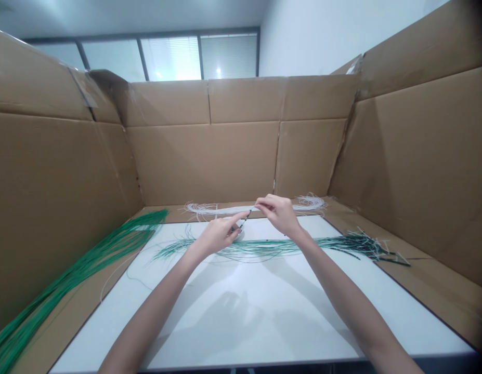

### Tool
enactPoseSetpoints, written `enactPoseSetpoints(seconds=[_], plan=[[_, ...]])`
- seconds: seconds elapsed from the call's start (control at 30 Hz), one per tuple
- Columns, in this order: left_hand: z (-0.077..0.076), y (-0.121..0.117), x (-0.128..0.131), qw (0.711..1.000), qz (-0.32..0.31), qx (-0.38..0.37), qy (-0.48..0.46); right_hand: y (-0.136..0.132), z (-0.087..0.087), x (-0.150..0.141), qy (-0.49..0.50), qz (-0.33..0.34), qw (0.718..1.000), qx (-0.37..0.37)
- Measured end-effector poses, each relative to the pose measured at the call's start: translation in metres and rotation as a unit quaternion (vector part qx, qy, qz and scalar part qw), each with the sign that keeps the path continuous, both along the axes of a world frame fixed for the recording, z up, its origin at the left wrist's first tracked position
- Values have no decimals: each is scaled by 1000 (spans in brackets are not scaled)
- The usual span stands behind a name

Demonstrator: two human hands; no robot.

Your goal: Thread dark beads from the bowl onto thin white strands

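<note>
While L hand (216,235) and R hand (275,213) held thin wire (244,220), fingers (264,204) pinched it just above white board (287,311); green wires (264,248) lay on board, white wires (252,209) beyond it.

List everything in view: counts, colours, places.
green wire bundle: 1, green, along the left side on brown cardboard
white wire bundle: 1, white, looped behind the board
loose wire strands: many, green with dark and pale ends, across the board
thin wire: 1, dark and green, between the hands
white board: 1, white, centre
cardboard walls: several panels, brown, back and both sides
window: 1, with blinds, beyond the back wall
left hand: 1, bare, above the board
right hand: 1, bare, above the board's far edge
</note>
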State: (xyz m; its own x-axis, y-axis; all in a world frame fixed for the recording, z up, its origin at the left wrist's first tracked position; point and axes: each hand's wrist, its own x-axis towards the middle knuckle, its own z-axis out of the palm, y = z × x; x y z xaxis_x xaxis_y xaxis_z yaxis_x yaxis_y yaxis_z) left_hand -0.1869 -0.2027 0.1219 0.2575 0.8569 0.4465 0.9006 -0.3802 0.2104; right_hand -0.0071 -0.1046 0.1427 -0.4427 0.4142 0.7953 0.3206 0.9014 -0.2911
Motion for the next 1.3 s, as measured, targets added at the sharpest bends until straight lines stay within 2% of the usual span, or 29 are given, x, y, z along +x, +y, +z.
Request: enactPoseSetpoints(seconds=[0.23,0.33,0.47,0.7,0.93,1.17,1.3], plan=[[1,-1,1,1000,14,3,-1,-1,0,-1,-6,3,1000,-4],[-2,2,1,997,30,32,-59,-3,-3,-4,-17,2,1000,-8],[-9,8,3,985,20,77,-156,-8,-9,-12,-39,10,999,-12],[-15,12,7,968,27,135,-211,-11,-14,-18,-55,27,998,-19],[-12,12,8,956,44,98,-273,-9,-15,-16,-47,28,998,-13],[-12,13,4,922,12,7,-386,-8,-13,-16,-47,25,998,-15],[-11,13,3,915,8,-16,-403,-7,-12,-15,-48,23,998,-19]])
